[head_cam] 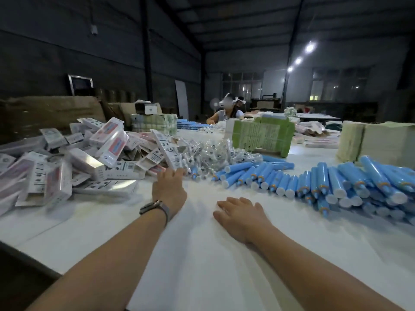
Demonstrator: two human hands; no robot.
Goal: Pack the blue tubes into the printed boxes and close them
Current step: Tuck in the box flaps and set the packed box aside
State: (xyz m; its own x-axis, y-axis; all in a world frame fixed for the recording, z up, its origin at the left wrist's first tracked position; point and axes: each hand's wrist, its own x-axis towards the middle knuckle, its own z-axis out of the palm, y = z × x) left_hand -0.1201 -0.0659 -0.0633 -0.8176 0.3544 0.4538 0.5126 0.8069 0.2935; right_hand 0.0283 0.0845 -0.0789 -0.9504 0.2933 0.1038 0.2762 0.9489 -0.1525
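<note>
Boxes (67,167), printed in white and pink, lie heaped well to the left of the left hand (169,187), tumbled over one another on the white table (202,254); several look closed, though the blur along that edge makes it hard to say how many are filled. The left hand, with a watch (155,207) at the wrist, reaches forward to the near edge of the heap, its fingertips at or on a tilted box. Whether it has actually gripped anything cannot be told, since the fingers are hidden behind the back of the hand. Just beyond and right of it sits a tangle of small clear-wrapped items (213,151), too small to identify. The right hand (240,214) rests palm down on bare table nearer the body, fingers straight and spread, holding nothing. To its right and beyond it, the blue tubes (325,180) lie in a long loose pile with white caps mostly facing the person, none of them in either hand. Farther back stand stacks of green-printed flat card (262,135), and another person (226,108) sits at the far end. Judging from the size of the tube pile, most of the packing remains, and the present step looks like fetching the next box.
</note>
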